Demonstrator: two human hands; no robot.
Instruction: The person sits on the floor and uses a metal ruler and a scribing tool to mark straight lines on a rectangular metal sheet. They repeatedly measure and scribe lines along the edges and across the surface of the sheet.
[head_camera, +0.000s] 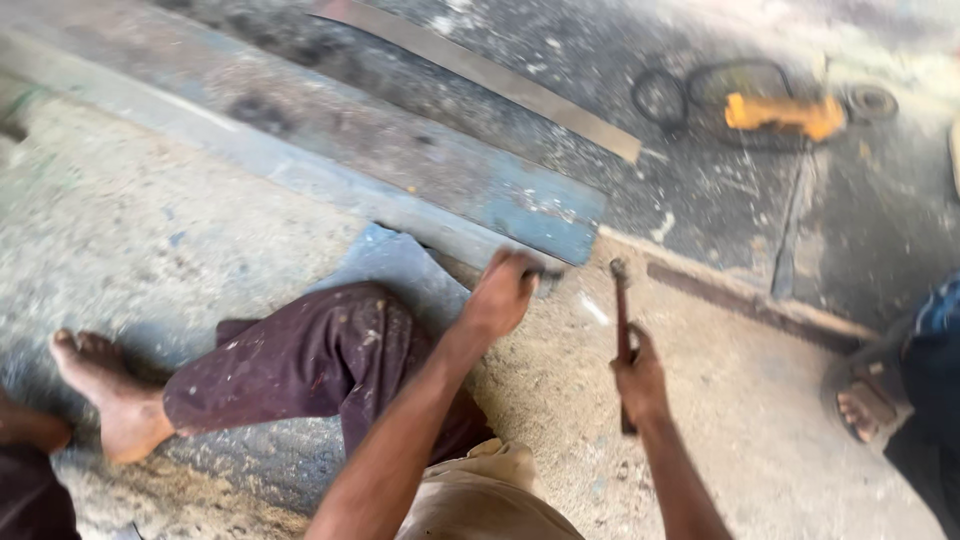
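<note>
Right hand fingers grip a hammer; left hand fingers pinch something small against the blue beam.

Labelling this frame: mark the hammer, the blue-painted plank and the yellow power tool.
hammer (623, 330), head view, on its shaft.
blue-painted plank (520, 205), head view, on its blue near end.
yellow power tool (785, 113), head view, on its body.

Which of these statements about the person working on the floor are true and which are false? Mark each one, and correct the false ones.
1. The right hand holds a hammer. True.
2. The left hand rests at the end of a blue-painted beam. True.
3. The person wears shoes. False: the foot is bare.
4. A yellow power tool lies beside the left knee. False: it lies far off, on the dark floor.
</note>
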